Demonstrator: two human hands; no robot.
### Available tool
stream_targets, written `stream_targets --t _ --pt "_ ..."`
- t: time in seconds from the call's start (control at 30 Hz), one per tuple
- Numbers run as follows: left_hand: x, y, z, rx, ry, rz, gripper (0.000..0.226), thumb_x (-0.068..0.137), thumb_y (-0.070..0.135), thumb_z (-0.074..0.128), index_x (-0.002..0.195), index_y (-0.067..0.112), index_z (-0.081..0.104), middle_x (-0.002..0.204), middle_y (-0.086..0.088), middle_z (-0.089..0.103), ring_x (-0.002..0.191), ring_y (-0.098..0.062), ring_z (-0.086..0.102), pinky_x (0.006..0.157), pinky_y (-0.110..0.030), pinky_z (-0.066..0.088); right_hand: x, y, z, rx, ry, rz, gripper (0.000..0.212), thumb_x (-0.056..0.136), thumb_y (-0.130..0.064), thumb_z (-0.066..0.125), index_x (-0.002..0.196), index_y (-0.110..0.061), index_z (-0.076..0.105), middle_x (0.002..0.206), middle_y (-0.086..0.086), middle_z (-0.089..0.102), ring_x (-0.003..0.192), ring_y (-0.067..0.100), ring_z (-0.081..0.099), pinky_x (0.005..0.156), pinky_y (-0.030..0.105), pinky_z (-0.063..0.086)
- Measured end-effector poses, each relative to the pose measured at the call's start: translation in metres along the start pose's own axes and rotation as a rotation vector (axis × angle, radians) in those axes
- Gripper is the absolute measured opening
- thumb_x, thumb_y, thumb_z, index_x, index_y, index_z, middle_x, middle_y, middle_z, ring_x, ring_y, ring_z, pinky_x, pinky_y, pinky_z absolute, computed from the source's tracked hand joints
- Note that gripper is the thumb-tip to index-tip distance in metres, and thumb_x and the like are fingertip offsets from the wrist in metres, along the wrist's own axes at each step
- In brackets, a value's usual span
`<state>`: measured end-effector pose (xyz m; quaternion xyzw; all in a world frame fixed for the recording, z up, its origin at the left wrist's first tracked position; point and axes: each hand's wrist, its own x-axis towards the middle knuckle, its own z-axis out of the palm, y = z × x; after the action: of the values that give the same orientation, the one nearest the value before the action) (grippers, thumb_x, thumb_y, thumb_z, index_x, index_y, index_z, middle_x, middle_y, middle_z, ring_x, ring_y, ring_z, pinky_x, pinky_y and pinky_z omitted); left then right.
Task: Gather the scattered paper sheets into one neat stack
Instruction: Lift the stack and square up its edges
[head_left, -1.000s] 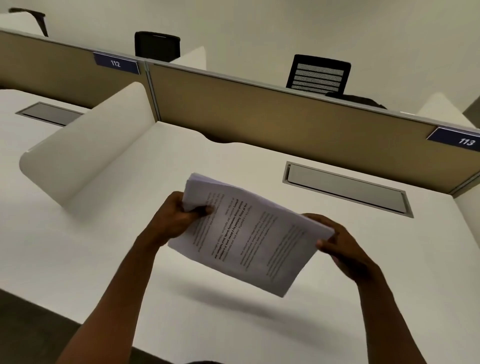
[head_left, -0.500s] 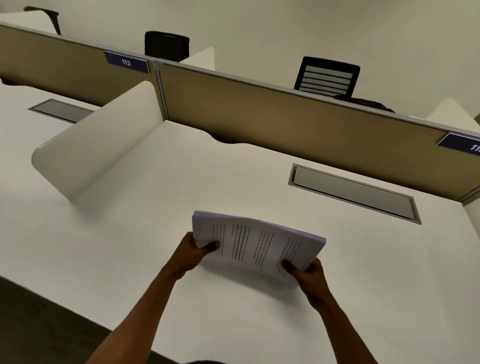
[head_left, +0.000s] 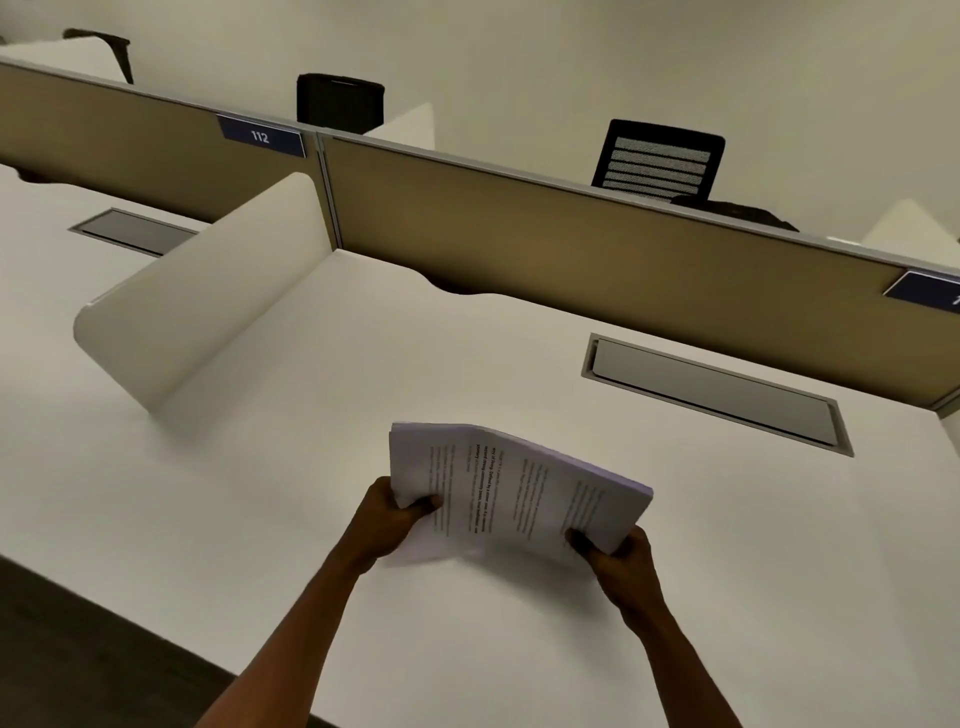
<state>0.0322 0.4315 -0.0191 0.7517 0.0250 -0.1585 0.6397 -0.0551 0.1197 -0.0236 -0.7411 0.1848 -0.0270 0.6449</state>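
Observation:
A thick stack of printed paper sheets (head_left: 514, 488) hangs over the middle of the white desk (head_left: 260, 493), tilted with its near edge low. My left hand (head_left: 387, 522) grips its near left corner, thumb on top. My right hand (head_left: 618, 558) grips the near right corner, thumb on top as well. The near left edge of the stack looks close to the desk surface; whether it touches I cannot tell. No loose sheets lie on the desk.
A grey cable hatch (head_left: 717, 395) is set into the desk at the back right. A curved white divider (head_left: 208, 296) stands at the left. A tan partition (head_left: 571, 244) runs along the back, with black chairs (head_left: 657, 158) behind it. The desk's front edge runs lower left.
Both hands have brought the stack down from mid-air toward the desk and shifted to its near corners. The stack has flattened and now tilts less steeply.

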Motion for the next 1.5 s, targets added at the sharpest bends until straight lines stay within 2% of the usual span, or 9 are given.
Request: stream_targets --t 0.13,0.27,0.37,0.57,0.7,0.97,1.17,1.33,1.5 --pt "-0.003 -0.009 -0.003 -0.083 0.000 -0.109 0.030 0.086 0.015 0.077 0.114 0.008 0.068 0.108 -0.014 0.076 0.098 -0.032 0.074 0.086 -0.050 0.061 0.011 -0.005 0.007 -0.152 -0.062 -0.009 0.035 0.078 -0.022 0.082 0.108 -0.024 0.065 0.103 -0.003 0.072 0.096 0.019 0.071 0.073 0.025 0.060" --pt "-0.012 -0.014 0.002 -0.322 -0.001 -0.206 0.039 0.079 0.011 0.080 0.116 0.008 0.068 0.112 -0.018 0.076 0.095 -0.033 0.076 0.080 -0.049 0.063 0.012 -0.024 -0.007 0.055 0.001 0.012 0.035 0.076 -0.039 0.078 0.109 -0.032 0.067 0.104 -0.008 0.076 0.091 0.012 0.073 0.067 0.022 0.059" --pt "-0.019 -0.019 0.011 -0.568 0.029 -0.234 0.049 0.077 0.008 0.077 0.124 0.008 0.063 0.116 -0.018 0.074 0.100 -0.034 0.075 0.075 -0.045 0.063 0.006 -0.027 -0.004 0.385 0.072 0.143 0.041 0.083 -0.047 0.064 0.120 -0.029 0.064 0.112 0.001 0.075 0.103 0.025 0.071 0.080 0.039 0.059" --pt "-0.019 -0.018 0.032 -0.844 0.061 -0.174 0.050 0.089 -0.001 0.065 0.136 0.014 0.056 0.129 -0.019 0.068 0.116 -0.037 0.067 0.091 -0.053 0.058 -0.021 -0.034 0.055 0.439 -0.188 0.233 0.052 0.084 -0.051 0.060 0.133 -0.033 0.052 0.118 0.010 0.073 0.106 0.034 0.071 0.081 0.044 0.058" --pt "-0.017 -0.011 0.049 -0.811 0.152 -0.178 0.049 0.082 0.002 0.072 0.127 0.017 0.060 0.124 -0.019 0.070 0.115 -0.042 0.066 0.098 -0.063 0.051 -0.008 -0.046 0.083 0.401 -0.154 0.167 0.045 0.088 -0.028 0.071 0.129 -0.033 0.054 0.115 0.000 0.074 0.101 0.027 0.073 0.075 0.043 0.061" --pt "-0.026 -0.016 0.038 -0.754 0.257 -0.326 0.070 0.064 0.028 0.090 0.128 0.015 0.065 0.119 -0.010 0.075 0.102 -0.030 0.075 0.078 -0.042 0.062 0.011 -0.029 0.082 0.348 -0.038 0.230 0.048 0.090 0.001 0.064 0.125 -0.030 0.055 0.112 -0.004 0.071 0.102 0.024 0.068 0.066 0.036 0.062" --pt "0.003 0.005 -0.031 0.091 0.493 -0.257 0.073 0.085 0.050 0.072 0.148 0.024 0.045 0.143 -0.005 0.058 0.129 -0.026 0.056 0.105 -0.040 0.044 0.032 -0.043 0.073 0.245 -0.172 0.234 0.044 0.091 0.000 0.063 0.125 -0.027 0.057 0.113 0.003 0.073 0.099 0.027 0.072 0.066 0.036 0.062" --pt "0.043 0.047 -0.053 0.095 0.160 -0.221 0.044 0.100 0.030 0.058 0.143 0.024 0.051 0.137 -0.006 0.061 0.122 -0.024 0.060 0.105 -0.042 0.050 0.056 -0.071 0.085 0.122 -0.349 0.184 0.047 0.092 -0.004 0.063 0.133 -0.026 0.053 0.119 0.007 0.072 0.098 0.026 0.074 0.073 0.039 0.061" --pt "0.062 0.060 -0.075 0.165 0.335 -0.128 0.037 0.098 0.015 0.060 0.135 0.018 0.058 0.126 -0.011 0.065 0.105 -0.025 0.068 0.086 -0.037 0.059 0.075 -0.084 0.123 0.048 -0.389 0.149 0.047 0.094 -0.006 0.062 0.134 -0.028 0.053 0.120 0.003 0.071 0.100 0.025 0.073 0.080 0.048 0.061"
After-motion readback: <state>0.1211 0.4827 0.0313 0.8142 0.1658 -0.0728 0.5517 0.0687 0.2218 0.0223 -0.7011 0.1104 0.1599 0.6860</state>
